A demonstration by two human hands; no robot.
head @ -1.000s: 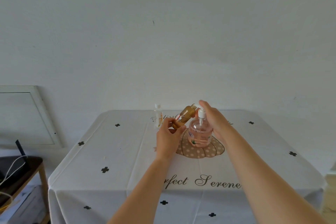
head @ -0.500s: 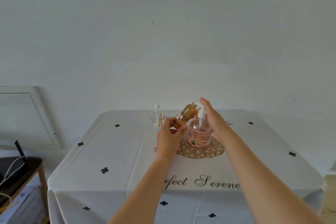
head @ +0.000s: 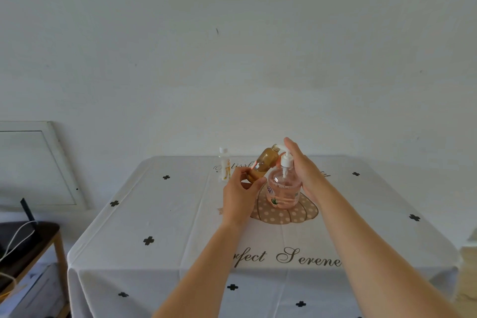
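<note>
My left hand (head: 241, 195) grips the base of a small amber bottle (head: 263, 165), which is tilted with its open threaded neck up and to the right. The neck lies right by the white pump nozzle of a pink soap dispenser (head: 284, 188) standing on the table. My right hand (head: 305, 170) is raised beside and behind the pump head with its fingers straight, touching or almost touching it; I cannot tell which.
A small clear bottle with a white cap (head: 225, 164) stands behind my left hand. The table wears a white cloth (head: 160, 219) with black crosses and lettering. A dark side table with cables (head: 23, 245) stands at the left, a white frame (head: 38, 162) leans against the wall.
The amber bottle's neck has risen slightly and stays close to the pump nozzle. My right hand has lifted a little over the pump head. The dispenser has not moved.
</note>
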